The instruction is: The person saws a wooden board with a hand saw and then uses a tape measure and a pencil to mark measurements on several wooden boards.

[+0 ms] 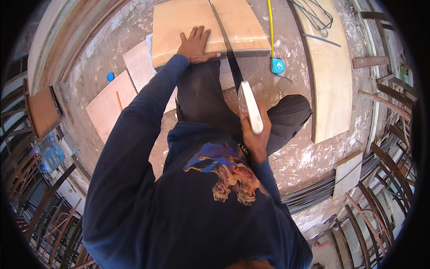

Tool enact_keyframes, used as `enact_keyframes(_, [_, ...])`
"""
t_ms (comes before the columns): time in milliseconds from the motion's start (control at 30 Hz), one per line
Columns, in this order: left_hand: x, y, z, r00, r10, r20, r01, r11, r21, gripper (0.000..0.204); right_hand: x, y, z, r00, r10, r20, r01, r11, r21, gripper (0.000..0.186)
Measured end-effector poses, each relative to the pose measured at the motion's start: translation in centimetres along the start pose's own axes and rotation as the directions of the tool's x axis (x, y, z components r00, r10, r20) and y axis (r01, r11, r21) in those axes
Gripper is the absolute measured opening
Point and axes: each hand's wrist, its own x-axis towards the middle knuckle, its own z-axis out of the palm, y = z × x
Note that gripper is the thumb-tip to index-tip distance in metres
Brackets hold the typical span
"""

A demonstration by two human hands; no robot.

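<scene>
Across the pale board [201, 18], by its near edge, the worker's left hand [195, 49] lies palm down with fingers spread, pointing away from the body, the thumb reaching out toward a handsaw [234, 67]. That saw runs over the board just right of the hand, its dark blade passing the near edge; how deep the teeth sit, I can't tell from where I stand. Nearer the body than the board, the right hand [259, 142] is wrapped around the saw's whitish handle [250, 107]. A dark trouser leg [201, 89] reaches up to the board's near edge.

Just right of the board sits a teal tape measure [277, 66], its yellow tape drawn out alongside. Farther right of the board, a long plank [331, 89] lies on the floor, bent metal rods [317, 17] resting on its far end. Left of the board I see thin wooden sheets [106, 105], an orange pencil [118, 101] on one of them, and a small blue cap [110, 76] beyond.
</scene>
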Motion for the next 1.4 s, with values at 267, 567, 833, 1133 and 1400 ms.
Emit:
enact_keyframes(267, [0.3, 0.7, 0.9, 0.999, -0.023, 0.044, 0.019, 0.997, 0.076, 0.106, 4.4, -2.5, 1.9, 0.996, 0.081, -0.026, -0.082, 0.995, -0.053, 0.038])
enact_keyframes(567, [0.1, 1.0, 0.9, 0.999, -0.028, 0.039, 0.026, 0.999, 0.038, 0.104, -4.1, 0.0, -2.6, 0.999, 0.018, -0.031, -0.018, 1.000, 0.016, 0.040])
enact_keyframes(833, [0.2, 0.8, 0.1, 0.999, -0.014, 0.040, 0.011, 0.997, 0.081, 0.103, 6.5, 1.7, 3.8, 0.985, -0.153, -0.082, 0.152, 0.988, -0.021, 0.039])
enact_keyframes(1133, [0.3, 1.0, 0.0, 0.995, -0.050, 0.090, 0.045, 0.997, 0.065, 0.103, -1.6, -0.1, -1.2, 0.999, -0.024, -0.041, 0.028, 0.996, 0.087, 0.042])
enact_keyframes(1400, [0.3, 0.7, -0.1, 0.998, -0.046, 0.037, 0.045, 0.999, 0.013, 0.103, 0.1, 1.4, 0.4, 0.993, -0.109, -0.047, 0.109, 0.994, 0.005, 0.039])
